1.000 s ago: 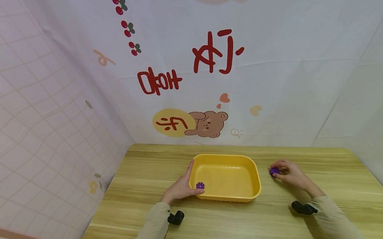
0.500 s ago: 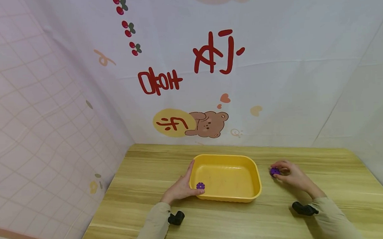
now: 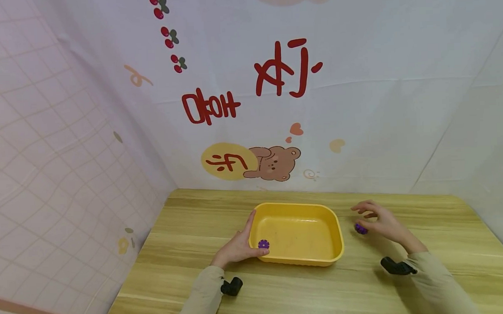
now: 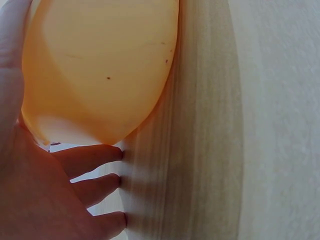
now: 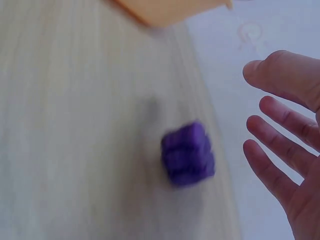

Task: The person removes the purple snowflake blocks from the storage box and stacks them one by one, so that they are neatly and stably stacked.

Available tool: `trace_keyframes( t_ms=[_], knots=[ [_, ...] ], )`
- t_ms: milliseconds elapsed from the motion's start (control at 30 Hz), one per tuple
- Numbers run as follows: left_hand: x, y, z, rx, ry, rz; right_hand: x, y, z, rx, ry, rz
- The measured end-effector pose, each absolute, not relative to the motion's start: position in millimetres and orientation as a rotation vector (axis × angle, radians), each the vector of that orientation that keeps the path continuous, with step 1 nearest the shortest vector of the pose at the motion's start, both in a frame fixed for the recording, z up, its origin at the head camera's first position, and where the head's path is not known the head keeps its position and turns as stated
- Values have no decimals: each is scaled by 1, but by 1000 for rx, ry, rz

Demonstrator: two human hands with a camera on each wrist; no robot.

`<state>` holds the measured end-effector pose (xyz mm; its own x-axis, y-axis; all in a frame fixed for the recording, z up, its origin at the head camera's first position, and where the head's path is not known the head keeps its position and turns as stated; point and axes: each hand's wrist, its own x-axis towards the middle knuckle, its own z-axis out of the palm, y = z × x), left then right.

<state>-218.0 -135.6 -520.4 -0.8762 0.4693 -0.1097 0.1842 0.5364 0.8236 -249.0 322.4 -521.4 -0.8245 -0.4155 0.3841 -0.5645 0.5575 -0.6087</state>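
Observation:
A shallow yellow plastic tray (image 3: 300, 241) stands on the table, its left end gripped by my left hand (image 3: 241, 247). The thumb lies over the near left rim, while the other fingers are along the outside. Inside the tray, close to that thumb, lies a single purple snowflake disc (image 3: 263, 244). Right of the tray a small stack of purple snowflake discs (image 5: 187, 155) sits on the tabletop, blurred in the right wrist view. My right hand (image 3: 380, 222) hovers just over the stack, fingers spread and loosely bent, holding nothing.
The wood-grain table (image 3: 314, 293) ends at the back against a white printed cloth wall (image 3: 379, 125). Another cloth with a grid pattern (image 3: 60, 173) borders the left side. Black wrist mounts (image 3: 232, 286) sit on both sleeves.
My right hand has let go of the purple disc stack and lifted slightly, its fingers opening. The stack stays on the table. Left hand and tray have kept their places.

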Motion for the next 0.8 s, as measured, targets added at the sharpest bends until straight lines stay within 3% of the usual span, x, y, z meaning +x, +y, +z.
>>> trace_keyframes(
  t_ms=[300,567,800],
  knots=[
    [-218,-135,-520,543,2455,1260,-265,292,-502,912,-2596,1146],
    [-218,-135,-520,545,2451,1267,-257,247,-451,1005,-2581,1190],
    [-220,-136,-521,568,2460,1262,-278,223,-457,1089,-2576,1276]
  ],
)
